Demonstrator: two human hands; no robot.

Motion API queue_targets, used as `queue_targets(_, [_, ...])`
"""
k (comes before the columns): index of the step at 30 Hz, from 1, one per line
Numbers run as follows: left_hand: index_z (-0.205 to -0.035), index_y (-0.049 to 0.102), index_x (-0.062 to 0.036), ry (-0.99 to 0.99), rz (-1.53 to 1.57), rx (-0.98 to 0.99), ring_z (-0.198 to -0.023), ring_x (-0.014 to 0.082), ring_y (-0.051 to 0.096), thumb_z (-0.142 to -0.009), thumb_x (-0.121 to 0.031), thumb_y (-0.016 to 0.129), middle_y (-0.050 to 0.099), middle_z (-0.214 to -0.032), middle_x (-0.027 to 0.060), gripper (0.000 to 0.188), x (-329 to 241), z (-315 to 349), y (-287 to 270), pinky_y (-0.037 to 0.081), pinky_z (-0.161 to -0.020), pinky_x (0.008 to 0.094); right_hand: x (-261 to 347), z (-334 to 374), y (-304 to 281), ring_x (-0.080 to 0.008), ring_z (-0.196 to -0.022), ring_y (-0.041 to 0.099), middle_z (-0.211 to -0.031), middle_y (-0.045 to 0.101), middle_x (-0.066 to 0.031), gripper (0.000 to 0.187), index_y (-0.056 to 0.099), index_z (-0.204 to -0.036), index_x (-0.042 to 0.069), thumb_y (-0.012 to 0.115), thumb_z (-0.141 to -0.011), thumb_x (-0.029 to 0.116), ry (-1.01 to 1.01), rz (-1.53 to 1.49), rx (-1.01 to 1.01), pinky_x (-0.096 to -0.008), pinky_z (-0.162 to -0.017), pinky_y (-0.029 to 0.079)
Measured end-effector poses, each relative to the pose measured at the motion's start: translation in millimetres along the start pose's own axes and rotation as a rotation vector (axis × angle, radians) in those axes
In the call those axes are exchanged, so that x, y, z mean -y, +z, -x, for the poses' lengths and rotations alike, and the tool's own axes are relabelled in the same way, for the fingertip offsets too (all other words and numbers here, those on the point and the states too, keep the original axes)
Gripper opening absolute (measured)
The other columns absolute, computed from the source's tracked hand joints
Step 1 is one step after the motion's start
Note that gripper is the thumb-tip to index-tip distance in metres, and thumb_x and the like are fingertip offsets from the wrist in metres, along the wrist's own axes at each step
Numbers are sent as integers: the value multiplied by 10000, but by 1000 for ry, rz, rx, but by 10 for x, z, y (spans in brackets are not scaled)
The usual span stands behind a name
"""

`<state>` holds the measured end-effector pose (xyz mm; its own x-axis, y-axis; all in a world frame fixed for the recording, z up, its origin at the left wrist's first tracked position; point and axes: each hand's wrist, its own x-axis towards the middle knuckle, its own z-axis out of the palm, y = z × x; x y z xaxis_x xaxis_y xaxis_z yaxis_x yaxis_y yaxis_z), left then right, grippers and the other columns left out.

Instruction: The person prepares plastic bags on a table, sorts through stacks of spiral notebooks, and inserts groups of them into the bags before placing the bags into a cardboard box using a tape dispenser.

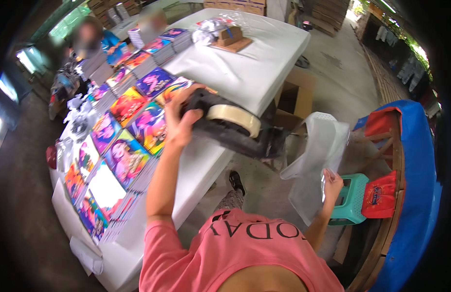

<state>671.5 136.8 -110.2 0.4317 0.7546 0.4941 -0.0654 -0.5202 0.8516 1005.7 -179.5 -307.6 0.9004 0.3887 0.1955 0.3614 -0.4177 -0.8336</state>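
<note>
My left hand (180, 117) is closed round one end of a black tape dispenser (225, 134), lifted over the table's near edge. A wide roll of cream-coloured tape (234, 120) sits in it; motion blurs its far end. Low on the right, my right hand (333, 183) pinches a shiny piece of clear plastic sheet (305, 194). Behind that plastic is a translucent white stool (319, 127); where one ends and the other begins is hard to tell. Left of the dispenser, stacks of brightly coloured illustrated books (125, 158) stand in rows on the white-covered table (225, 73).
A brown block on a wooden board (230, 40) stands farther back beside crumpled clear plastic. Under the table's right side is an open cardboard box (296, 97). A teal stool (349, 199), red bag (380, 194) and blue-covered wooden frame (415, 194) stand right. Two people are at far left.
</note>
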Motion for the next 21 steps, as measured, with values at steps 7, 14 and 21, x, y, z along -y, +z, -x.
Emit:
queue_targets(7, [-1056,607,7,90,-90,-87,-761,284,624,-593,-147,571,640,-836,191,489,1554,-1353,1488,486,-784,336,362,-1148,69,-116,-720,618,-794,692,-128,250,676,-919,-59,702,-807,163,-4,81,-161,-267,-674,479])
queue_targets(14, [-1071,612,31,-80,-90,-245,-735,201,615,-633,-131,550,638,-773,147,471,2921,-2399,2008,487,-767,311,634,-2116,275,-156,-734,652,-826,693,-129,206,670,-915,-45,688,-813,132,-85,354,-289,-272,-694,490])
queue_targets(21, [-1100,594,80,-171,197,-198,-879,182,588,-626,-134,560,629,-940,111,521,3891,-3166,1755,459,-847,285,942,-3472,632,-215,-589,588,-678,613,-144,157,679,-870,-31,680,-803,111,-272,442,-234,-322,-570,444])
